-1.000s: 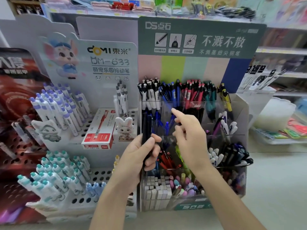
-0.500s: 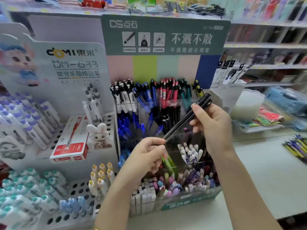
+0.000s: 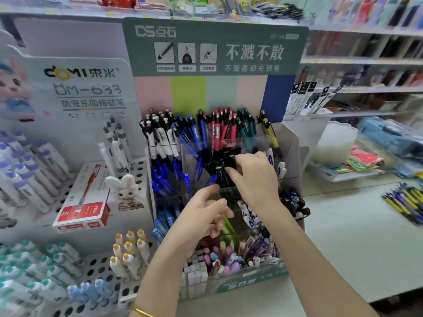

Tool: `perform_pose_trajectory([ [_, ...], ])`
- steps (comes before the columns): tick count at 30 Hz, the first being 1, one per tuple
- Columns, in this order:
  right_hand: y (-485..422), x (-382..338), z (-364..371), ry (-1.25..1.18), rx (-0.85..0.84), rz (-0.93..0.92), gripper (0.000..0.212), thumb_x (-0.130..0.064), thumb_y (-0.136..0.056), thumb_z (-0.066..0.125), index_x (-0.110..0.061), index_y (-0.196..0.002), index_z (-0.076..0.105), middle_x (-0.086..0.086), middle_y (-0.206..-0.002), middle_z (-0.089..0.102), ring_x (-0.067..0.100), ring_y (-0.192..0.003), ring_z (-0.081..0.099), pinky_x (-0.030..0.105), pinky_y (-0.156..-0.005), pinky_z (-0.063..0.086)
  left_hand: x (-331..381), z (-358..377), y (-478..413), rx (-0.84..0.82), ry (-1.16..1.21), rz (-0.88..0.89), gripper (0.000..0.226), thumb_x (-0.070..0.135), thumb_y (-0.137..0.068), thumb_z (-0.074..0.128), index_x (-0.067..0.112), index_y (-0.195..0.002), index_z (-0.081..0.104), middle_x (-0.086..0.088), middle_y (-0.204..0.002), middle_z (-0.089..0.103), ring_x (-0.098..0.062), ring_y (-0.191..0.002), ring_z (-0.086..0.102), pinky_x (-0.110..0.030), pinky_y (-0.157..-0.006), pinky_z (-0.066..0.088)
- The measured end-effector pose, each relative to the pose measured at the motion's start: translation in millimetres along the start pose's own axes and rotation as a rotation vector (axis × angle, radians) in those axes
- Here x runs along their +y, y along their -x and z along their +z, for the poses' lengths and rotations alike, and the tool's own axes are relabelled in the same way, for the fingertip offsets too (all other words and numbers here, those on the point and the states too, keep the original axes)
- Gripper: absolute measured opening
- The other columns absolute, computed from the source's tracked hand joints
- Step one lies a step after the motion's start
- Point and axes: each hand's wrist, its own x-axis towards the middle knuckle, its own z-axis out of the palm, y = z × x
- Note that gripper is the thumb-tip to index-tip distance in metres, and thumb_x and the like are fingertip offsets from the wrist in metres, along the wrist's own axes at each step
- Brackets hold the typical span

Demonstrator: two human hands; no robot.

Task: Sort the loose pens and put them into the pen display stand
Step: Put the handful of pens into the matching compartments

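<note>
1. The right hand (image 3: 254,177) pinches black pens (image 3: 220,172) by their tops in a middle compartment of the pen display stand (image 3: 251,280); crowded neighbours could jam or tip them.
2. The left hand (image 3: 201,216) hovers below, loosely curled and apparently empty.
3. Loose pens (image 3: 405,202) lie by the bench's (image 3: 343,236) right edge; a careless reach could roll them off.

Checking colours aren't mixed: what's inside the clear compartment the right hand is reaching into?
Black pens stand in the clear compartment; the right hand grips the tops of some. The hand covers the compartment's right side, so what is there cannot be seen.
</note>
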Motion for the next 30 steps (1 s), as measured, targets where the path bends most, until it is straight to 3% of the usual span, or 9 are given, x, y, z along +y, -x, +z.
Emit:
perform_pose_trajectory([
  [3, 3, 1, 1, -0.002, -0.016, 0.043, 0.018, -0.024, -0.083, 0.071, -0.009, -0.092, 0.066, 0.009, -0.08, 0.062, 0.03, -0.085, 0.053, 0.035, -0.068, 0.037, 1, 2, -1, -0.008, -0.002, -0.002, 0.064, 0.013, -0.099, 0.049, 0.023, -0.153, 0.016, -0.001, -0.071, 0.066, -0.01, -0.052, 0.048, -0.024, -0.046, 0.038],
  [5, 5, 0, 0, -0.034, -0.028, 0.105, 0.029, -0.023, -0.081, 0.074, -0.01, -0.104, 0.064, 0.01, -0.084, 0.059, 0.03, -0.087, 0.053, 0.039, -0.075, 0.042, 1, 1, -1, 0.008, 0.0, 0.003, 0.071, 0.013, -0.099, 0.05, 0.028, -0.153, 0.007, -0.002, -0.072, 0.067, -0.01, -0.053, 0.048, -0.024, -0.047, 0.038],
  [10, 11, 3, 5, 0.112, 0.068, 0.1, 0.036, -0.036, -0.074, 0.078, -0.011, -0.097, 0.065, 0.005, -0.084, 0.064, 0.031, -0.087, 0.057, 0.04, -0.074, 0.043, 4, -8, -6, 0.076, 0.041, 0.017, 0.069, 0.013, -0.099, 0.05, 0.027, -0.153, 0.01, -0.005, -0.073, 0.065, -0.01, -0.05, 0.047, -0.024, -0.045, 0.038],
  [12, 11, 5, 5, 0.186, 0.029, 0.162, 0.042, -0.044, -0.078, 0.072, -0.01, -0.101, 0.065, 0.007, -0.089, 0.067, 0.033, -0.091, 0.057, 0.044, -0.077, 0.043, 5, -10, -9, 0.08, 0.05, 0.021, 0.066, 0.013, -0.099, 0.049, 0.026, -0.153, 0.012, -0.005, -0.073, 0.063, -0.009, -0.049, 0.046, -0.023, -0.044, 0.037],
  [14, 12, 6, 7, 0.275, -0.006, 0.147, 0.039, -0.047, -0.082, 0.064, -0.009, -0.091, 0.066, 0.008, -0.081, 0.068, 0.034, -0.088, 0.058, 0.045, -0.075, 0.043, 6, -11, -11, 0.083, 0.056, 0.031, 0.066, 0.012, -0.099, 0.049, 0.026, -0.152, 0.013, -0.005, -0.073, 0.063, -0.009, -0.049, 0.046, -0.023, -0.044, 0.037],
  [18, 14, -1, 15, 0.35, -0.029, 0.091, 0.037, -0.039, -0.089, 0.045, -0.009, -0.081, 0.066, 0.005, -0.067, 0.067, 0.031, -0.081, 0.061, 0.042, -0.074, 0.047, 6, -13, -15, 0.071, 0.066, 0.022, 0.064, 0.012, -0.099, 0.05, 0.024, -0.152, 0.016, -0.005, -0.073, 0.064, -0.009, -0.05, 0.046, -0.024, -0.045, 0.037],
  [23, 17, -4, 21, 0.299, -0.001, -0.021, 0.047, -0.034, -0.091, 0.034, -0.007, -0.104, 0.07, 0.003, -0.078, 0.071, 0.029, -0.093, 0.063, 0.045, -0.088, 0.044, 8, -15, -14, 0.061, 0.051, 0.023, 0.06, 0.008, -0.098, 0.048, 0.02, -0.15, 0.021, -0.006, -0.075, 0.063, -0.009, -0.051, 0.046, -0.023, -0.045, 0.037],
  [26, 15, -1, 21, 0.238, -0.115, -0.019, 0.053, -0.035, -0.092, 0.027, -0.006, -0.117, 0.064, 0.005, -0.093, 0.071, 0.029, -0.106, 0.059, 0.053, -0.099, 0.04, 7, -14, -13, 0.055, 0.052, 0.028, 0.06, 0.008, -0.098, 0.047, 0.019, -0.151, 0.021, -0.005, -0.075, 0.064, -0.01, -0.052, 0.046, -0.023, -0.046, 0.037],
  [30, 14, 7, 18, 0.212, -0.193, -0.022, 0.056, -0.036, -0.087, 0.024, -0.01, -0.12, 0.062, 0.004, -0.1, 0.07, 0.026, -0.113, 0.053, 0.05, -0.107, 0.031, 4, -10, -8, 0.06, 0.072, 0.027, 0.059, 0.009, -0.098, 0.048, 0.018, -0.15, 0.022, 0.001, -0.069, 0.065, -0.01, -0.052, 0.046, -0.023, -0.045, 0.038],
])
